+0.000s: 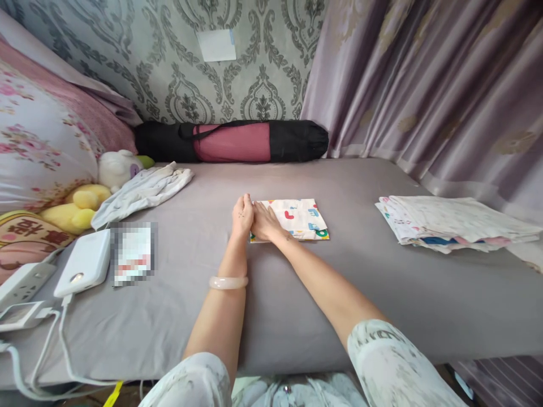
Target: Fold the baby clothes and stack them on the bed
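A small folded white cloth with a red, blue, yellow and green print lies flat on the grey bed sheet. My right hand rests on its left part, fingers stretched out and pressing down. Upright along the cloth's left edge stands my left hand, its fingers straight and its palm side turned toward the right hand. The two hands touch or nearly touch. A pale bangle circles my left forearm. Part of the cloth's left side is hidden under the right hand.
Folded clothes lie stacked at right. On the left are a crumpled white garment, plush toys, a white power bank, a power strip and cables. A black and pink rolled bag lies along the wall.
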### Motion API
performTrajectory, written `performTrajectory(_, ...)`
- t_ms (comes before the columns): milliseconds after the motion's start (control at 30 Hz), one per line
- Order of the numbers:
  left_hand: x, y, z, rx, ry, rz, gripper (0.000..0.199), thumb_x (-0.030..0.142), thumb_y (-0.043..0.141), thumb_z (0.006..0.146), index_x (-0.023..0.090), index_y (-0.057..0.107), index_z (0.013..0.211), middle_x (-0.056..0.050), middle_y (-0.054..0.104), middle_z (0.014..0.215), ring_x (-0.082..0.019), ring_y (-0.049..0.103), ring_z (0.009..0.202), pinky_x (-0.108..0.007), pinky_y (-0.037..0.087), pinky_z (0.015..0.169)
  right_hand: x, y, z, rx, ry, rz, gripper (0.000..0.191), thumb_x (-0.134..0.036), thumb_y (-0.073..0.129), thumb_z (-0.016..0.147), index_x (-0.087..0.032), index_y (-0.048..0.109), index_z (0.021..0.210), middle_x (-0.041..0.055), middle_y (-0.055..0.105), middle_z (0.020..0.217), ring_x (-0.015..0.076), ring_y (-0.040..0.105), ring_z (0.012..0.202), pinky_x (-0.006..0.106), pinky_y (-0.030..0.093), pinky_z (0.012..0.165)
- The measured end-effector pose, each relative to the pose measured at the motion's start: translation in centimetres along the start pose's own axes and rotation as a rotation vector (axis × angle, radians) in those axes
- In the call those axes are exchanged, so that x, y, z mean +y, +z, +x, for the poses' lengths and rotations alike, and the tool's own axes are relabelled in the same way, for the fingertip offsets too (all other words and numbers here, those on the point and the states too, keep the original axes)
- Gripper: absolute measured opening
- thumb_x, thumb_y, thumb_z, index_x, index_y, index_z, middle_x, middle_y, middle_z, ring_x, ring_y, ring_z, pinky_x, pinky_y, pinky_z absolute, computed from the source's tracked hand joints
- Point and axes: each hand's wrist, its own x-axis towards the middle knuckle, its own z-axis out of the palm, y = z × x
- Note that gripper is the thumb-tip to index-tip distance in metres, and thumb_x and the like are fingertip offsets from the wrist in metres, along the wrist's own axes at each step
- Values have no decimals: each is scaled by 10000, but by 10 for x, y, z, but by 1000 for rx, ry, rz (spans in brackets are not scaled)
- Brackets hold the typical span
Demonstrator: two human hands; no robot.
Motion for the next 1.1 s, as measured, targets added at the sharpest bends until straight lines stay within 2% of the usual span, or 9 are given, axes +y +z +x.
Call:
performTrajectory(100, 2, 6, -3, -46, 54, 134, 428, 371, 292, 976, 144, 633, 1100, -150, 675, 1139, -261, 590, 1160, -395, 437, 1007, 20, -13, -5, 95, 7, 14, 570, -298, 202, 976, -72, 299, 1490, 129, 259, 1573, 215, 185, 1458, 391, 153, 1178)
performTrajectory(167, 3, 13, -8, -110, 154, 269, 390, 310, 332, 963, 153, 578, 1222, -145, 637, 1247, -257, 552, 1221, -420, 395, 1056, 38, -22, -12, 139, 41, -54, 572, -289, 235, 965, -61, 314, 1484, 129, 260, 1572, 226, 171, 1461, 412, 114, 1186)
performTrajectory(267, 6, 27, -20, -261, 352, 517, 433, 220, 367, 937, 150, 478, 1350, -137, 510, 1420, -256, 389, 1375, -463, 256, 1148, 65, -33, -23, 124, 71, -165, 573, -293, 237, 966, -67, 323, 1486, 119, 251, 1576, 229, 156, 1464, 438, 76, 1188)
performTrajectory(367, 7, 38, -28, -384, 432, 711, 462, 243, 322, 963, 149, 424, 1404, -119, 413, 1500, -265, 284, 1430, -484, 182, 1173, 81, -35, -30, 64, 42, -230, 572, -293, 226, 969, -98, 305, 1501, 85, 236, 1584, 210, 152, 1466, 416, 77, 1189)
performTrajectory(467, 5, 42, -28, -433, 422, 800, 474, 296, 276, 982, 159, 412, 1415, -112, 407, 1505, -265, 309, 1414, -485, 210, 1162, 84, -32, -31, 14, 38, -237, 571, -294, 227, 969, -115, 301, 1506, 72, 266, 1576, 202, 200, 1453, 397, 101, 1185)
performTrajectory(667, 6, 39, -25, -423, 445, 825, 451, 304, 271, 982, 179, 462, 1371, -107, 444, 1477, -244, 362, 1378, -461, 251, 1145, 83, -33, -29, 37, 37, -210, 552, -290, 245, 963, -130, 353, 1481, 86, 323, 1553, 202, 258, 1429, 403, 122, 1177)
performTrajectory(867, 10, 34, -26, -387, 291, 857, 533, 363, 247, 992, 118, 364, 1450, -148, 331, 1541, -304, 246, 1439, -524, 199, 1154, 92, -35, -36, 99, 199, -209, 594, -335, 214, 976, -58, 295, 1495, 129, 246, 1576, 242, 164, 1461, 462, 74, 1182)
performTrajectory(1100, 8, 34, -27, -404, 280, 868, 539, 375, 253, 985, 141, 351, 1460, -148, 335, 1539, -298, 243, 1442, -512, 215, 1147, 95, -29, -32, 59, 237, -200, 598, -351, 192, 980, -69, 293, 1498, 112, 235, 1581, 220, 131, 1469, 452, 67, 1187)
